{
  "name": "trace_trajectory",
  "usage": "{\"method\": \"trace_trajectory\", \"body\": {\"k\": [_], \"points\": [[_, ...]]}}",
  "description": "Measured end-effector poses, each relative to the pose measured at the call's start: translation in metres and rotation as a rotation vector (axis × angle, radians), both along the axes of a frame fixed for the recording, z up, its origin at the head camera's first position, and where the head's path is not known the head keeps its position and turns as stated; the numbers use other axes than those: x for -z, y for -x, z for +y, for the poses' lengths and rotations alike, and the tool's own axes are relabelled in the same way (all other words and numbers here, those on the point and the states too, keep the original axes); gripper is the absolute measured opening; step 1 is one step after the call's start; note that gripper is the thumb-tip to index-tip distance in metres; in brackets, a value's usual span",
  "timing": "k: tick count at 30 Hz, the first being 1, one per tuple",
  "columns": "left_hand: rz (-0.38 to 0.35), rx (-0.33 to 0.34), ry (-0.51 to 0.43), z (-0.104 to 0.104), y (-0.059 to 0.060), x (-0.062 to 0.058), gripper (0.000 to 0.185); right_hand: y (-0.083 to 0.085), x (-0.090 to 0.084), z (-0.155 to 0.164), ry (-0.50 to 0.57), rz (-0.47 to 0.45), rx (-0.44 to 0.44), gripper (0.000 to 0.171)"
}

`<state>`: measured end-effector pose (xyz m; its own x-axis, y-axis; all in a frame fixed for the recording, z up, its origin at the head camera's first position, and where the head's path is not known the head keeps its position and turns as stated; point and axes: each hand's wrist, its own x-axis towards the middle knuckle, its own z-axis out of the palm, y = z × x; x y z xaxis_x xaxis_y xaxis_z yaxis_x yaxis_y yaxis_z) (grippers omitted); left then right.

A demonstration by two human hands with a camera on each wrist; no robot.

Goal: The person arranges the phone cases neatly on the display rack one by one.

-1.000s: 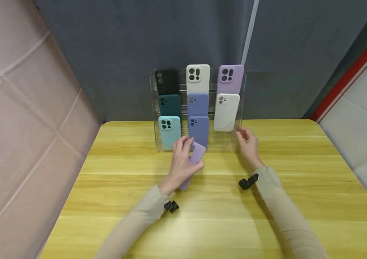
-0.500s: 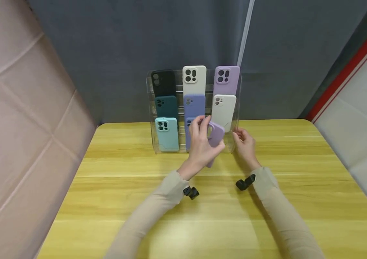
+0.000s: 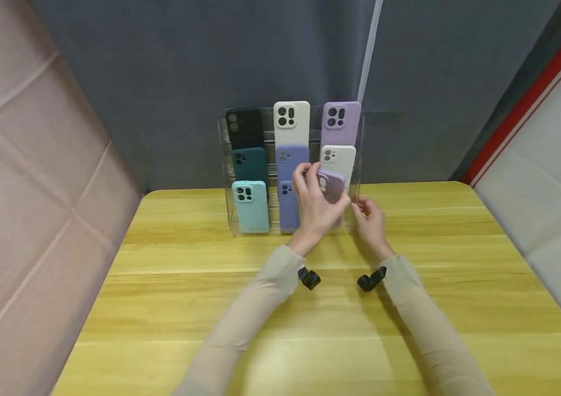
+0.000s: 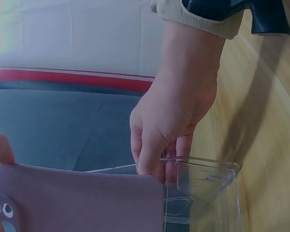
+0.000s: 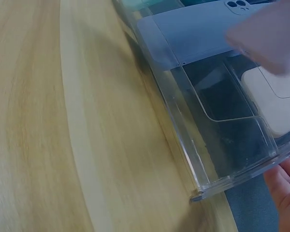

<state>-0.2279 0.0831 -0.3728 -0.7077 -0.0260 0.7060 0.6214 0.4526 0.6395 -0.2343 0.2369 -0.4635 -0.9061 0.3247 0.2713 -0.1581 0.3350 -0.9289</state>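
My left hand (image 3: 316,204) grips a lilac phone case (image 3: 333,187) and holds it tilted in front of the lower right slot of a clear acrylic rack (image 3: 358,160). The left wrist view shows the same case (image 4: 77,198) at the bottom left. My right hand (image 3: 368,218) pinches the rack's right front corner; in the left wrist view its fingers (image 4: 152,159) curl over the clear rim (image 4: 203,169). In the right wrist view the lower right pocket (image 5: 222,96) holds nothing, and the lilac case (image 5: 273,38) is a blur above it.
The rack stands at the back of a yellow wooden table (image 3: 211,308). It holds black (image 3: 245,127), dark teal (image 3: 249,163), light teal (image 3: 249,206), white (image 3: 291,122), periwinkle (image 3: 290,158), lilac (image 3: 340,122) and white (image 3: 338,157) cases. A grey curtain (image 3: 161,82) hangs behind, with a pink padded wall (image 3: 23,192) at left.
My left hand has lifted the lilac case off the table and carried it up and right to the rack's lower right slot. The right hand has stayed at the rack's corner.
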Motion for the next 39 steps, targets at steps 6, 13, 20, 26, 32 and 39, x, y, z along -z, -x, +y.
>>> {"method": "trace_trajectory", "body": {"k": [6,13,20,26,32,39], "points": [[0.024,-0.078,-0.050,0.009,0.007,0.005,0.068,0.000,-0.001,-0.002,-0.052,0.019,-0.009,0.028],[0.032,-0.134,-0.084,0.017,0.013,0.018,0.067,0.003,0.004,0.000,-0.080,0.034,-0.016,0.028],[-0.047,-0.172,-0.094,0.023,0.021,0.024,0.067,0.003,0.003,-0.001,-0.066,0.014,-0.022,0.028],[-0.122,-0.213,-0.017,0.030,0.024,0.030,0.065,0.001,0.002,-0.001,-0.075,0.012,-0.032,0.028],[-0.170,-0.253,0.058,0.036,0.023,0.035,0.063,0.001,0.002,0.001,-0.094,0.009,-0.037,0.029],[-0.179,-0.267,0.116,0.045,0.022,0.040,0.056,0.002,0.004,0.005,-0.059,-0.010,-0.027,0.028]]}}
